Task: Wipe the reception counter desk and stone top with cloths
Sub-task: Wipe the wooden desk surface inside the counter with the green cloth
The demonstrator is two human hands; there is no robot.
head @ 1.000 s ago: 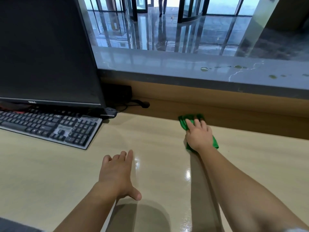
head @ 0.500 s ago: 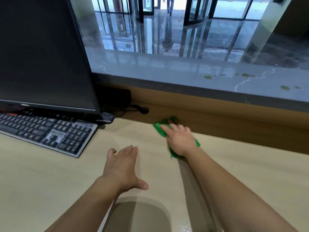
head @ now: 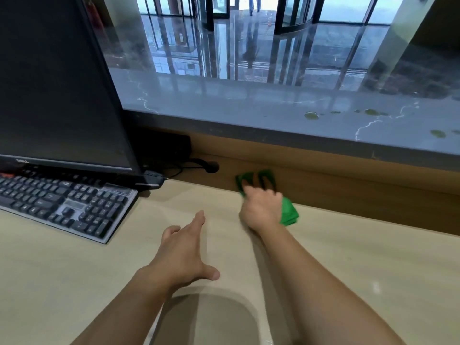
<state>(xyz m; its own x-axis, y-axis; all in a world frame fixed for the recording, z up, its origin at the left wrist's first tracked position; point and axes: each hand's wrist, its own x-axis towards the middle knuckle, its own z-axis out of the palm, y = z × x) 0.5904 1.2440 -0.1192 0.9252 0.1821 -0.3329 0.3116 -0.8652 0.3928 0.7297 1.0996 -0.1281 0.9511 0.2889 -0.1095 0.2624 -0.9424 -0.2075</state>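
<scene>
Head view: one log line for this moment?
right hand: presses green cloth on desk, back edge | left hand: fingers straight, empty | stone top: spots visible

Cloth (head: 288, 213) being pressed at the desk's (head: 373, 270) back edge
The keyboard (head: 64, 202) is being kept at the left edge, before the monitor (head: 54, 83); the stone top (head: 249, 108) is being carried above, behind the desk.

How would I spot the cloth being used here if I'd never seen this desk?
Start at the big dark monitor on the pale wooden desk and look right along the desk's back edge. There the right hand presses a cloth. It is bright green, unlike anything near it.
</scene>
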